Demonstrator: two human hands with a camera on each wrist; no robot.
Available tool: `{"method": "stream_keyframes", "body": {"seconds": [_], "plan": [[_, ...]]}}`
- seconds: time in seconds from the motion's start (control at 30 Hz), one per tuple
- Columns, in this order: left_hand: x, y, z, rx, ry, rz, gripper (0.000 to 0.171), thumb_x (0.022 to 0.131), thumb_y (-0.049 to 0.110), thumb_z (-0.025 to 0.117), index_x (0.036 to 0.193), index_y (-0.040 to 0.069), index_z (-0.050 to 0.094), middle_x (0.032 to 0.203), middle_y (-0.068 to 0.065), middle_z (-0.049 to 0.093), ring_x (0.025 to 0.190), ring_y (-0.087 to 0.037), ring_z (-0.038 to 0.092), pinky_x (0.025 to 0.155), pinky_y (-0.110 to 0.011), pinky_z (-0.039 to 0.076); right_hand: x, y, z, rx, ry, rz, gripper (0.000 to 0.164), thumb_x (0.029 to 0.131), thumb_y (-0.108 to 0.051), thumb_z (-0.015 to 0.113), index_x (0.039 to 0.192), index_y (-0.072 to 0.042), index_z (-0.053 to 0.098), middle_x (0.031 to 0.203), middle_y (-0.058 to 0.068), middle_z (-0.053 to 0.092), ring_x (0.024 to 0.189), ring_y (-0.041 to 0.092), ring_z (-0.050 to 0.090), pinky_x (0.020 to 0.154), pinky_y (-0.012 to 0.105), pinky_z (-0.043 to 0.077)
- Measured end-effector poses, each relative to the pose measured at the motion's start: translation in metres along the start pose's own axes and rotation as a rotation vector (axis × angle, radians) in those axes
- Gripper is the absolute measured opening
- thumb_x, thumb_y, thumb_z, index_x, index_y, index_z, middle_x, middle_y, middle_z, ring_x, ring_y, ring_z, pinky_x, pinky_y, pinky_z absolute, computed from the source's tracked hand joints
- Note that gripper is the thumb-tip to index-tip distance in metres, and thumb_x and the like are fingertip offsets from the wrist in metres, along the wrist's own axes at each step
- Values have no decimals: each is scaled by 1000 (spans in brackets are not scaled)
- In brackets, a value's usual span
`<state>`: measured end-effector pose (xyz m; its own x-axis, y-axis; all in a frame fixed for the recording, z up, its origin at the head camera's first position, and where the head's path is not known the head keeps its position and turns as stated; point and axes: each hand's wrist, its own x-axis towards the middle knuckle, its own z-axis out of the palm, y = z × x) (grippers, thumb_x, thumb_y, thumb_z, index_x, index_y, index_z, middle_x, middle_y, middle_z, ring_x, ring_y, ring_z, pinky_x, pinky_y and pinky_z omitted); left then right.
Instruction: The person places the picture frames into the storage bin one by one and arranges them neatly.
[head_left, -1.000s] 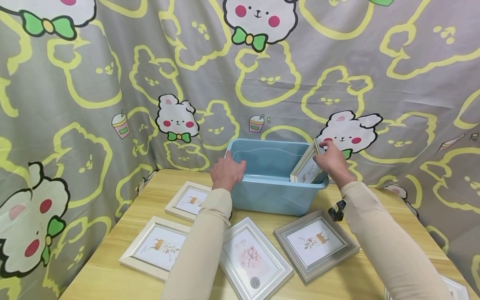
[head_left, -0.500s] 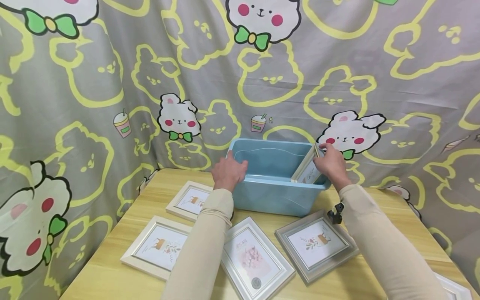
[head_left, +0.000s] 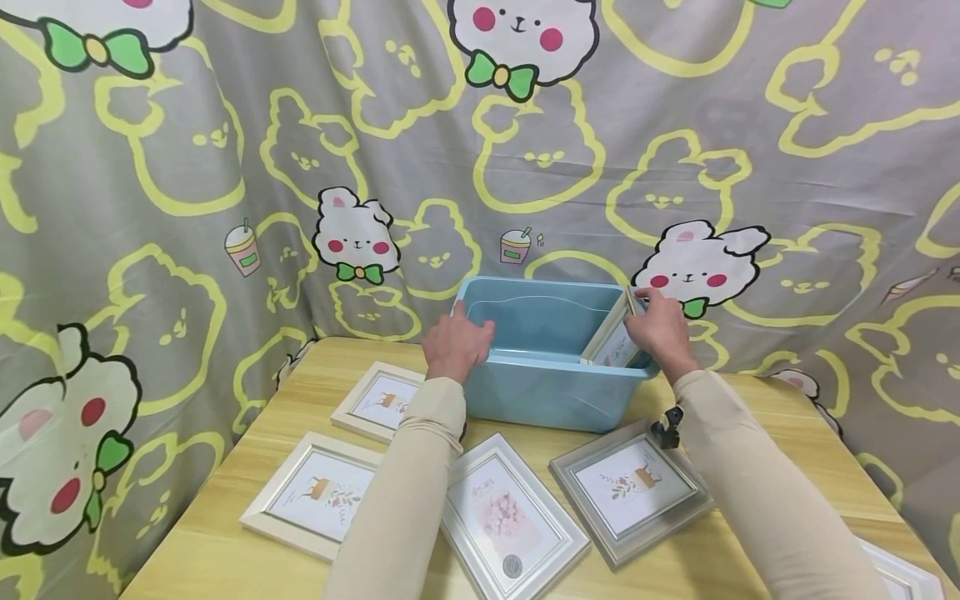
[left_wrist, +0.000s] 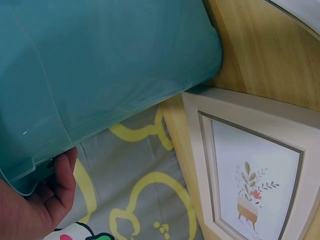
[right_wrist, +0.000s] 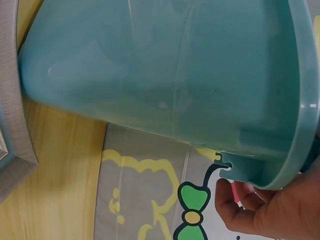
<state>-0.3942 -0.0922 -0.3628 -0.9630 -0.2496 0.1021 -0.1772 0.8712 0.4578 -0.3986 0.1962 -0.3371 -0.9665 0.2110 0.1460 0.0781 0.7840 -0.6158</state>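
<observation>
A light blue plastic bin (head_left: 555, 392) stands at the back of the table. My left hand (head_left: 457, 340) grips its left end, and the left wrist view shows the fingers (left_wrist: 64, 182) curled under the rim. At the opposite end my right hand (head_left: 660, 329) holds the rim, its fingers (right_wrist: 232, 210) hooked beneath the lip. A cream picture frame (head_left: 611, 337) leans inside the bin against the right end, close by the right hand. Whether the right thumb touches that frame cannot be made out.
Several picture frames lie on the wooden table (head_left: 217, 533): a small cream one (head_left: 348, 407) and a larger cream one (head_left: 281, 492) at left, a silver one (head_left: 551, 546), a grey one (head_left: 585, 508), and a white one (head_left: 911, 575) partly visible. A patterned curtain (head_left: 420, 167) hangs behind.
The cream frame in the bin sits slightly lower than a second ago, and the right hand has come down a little around the bin's end. The left hand stays put.
</observation>
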Motion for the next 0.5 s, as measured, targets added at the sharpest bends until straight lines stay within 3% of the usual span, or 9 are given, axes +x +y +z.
{"method": "stream_keyframes", "body": {"seconds": [0.27, 0.5], "plan": [[1, 0, 1, -3, -6, -1, 74, 89, 57, 44, 150, 18, 32, 135, -17, 53, 115, -39, 57, 96, -53, 45, 2, -1, 0, -44, -29, -24, 56, 92, -17, 45, 146, -6, 39, 136, 28, 48, 112, 41, 48, 98, 58, 41], [0, 1, 0, 0, -4, 1, 73, 88, 57, 43, 149, 19, 33, 135, -17, 53, 116, -39, 57, 96, -53, 45, 4, -2, 0, -4, -105, -25, 63, 90, -10, 43, 151, -6, 30, 144, 27, 42, 117, 42, 48, 103, 61, 39]]}}
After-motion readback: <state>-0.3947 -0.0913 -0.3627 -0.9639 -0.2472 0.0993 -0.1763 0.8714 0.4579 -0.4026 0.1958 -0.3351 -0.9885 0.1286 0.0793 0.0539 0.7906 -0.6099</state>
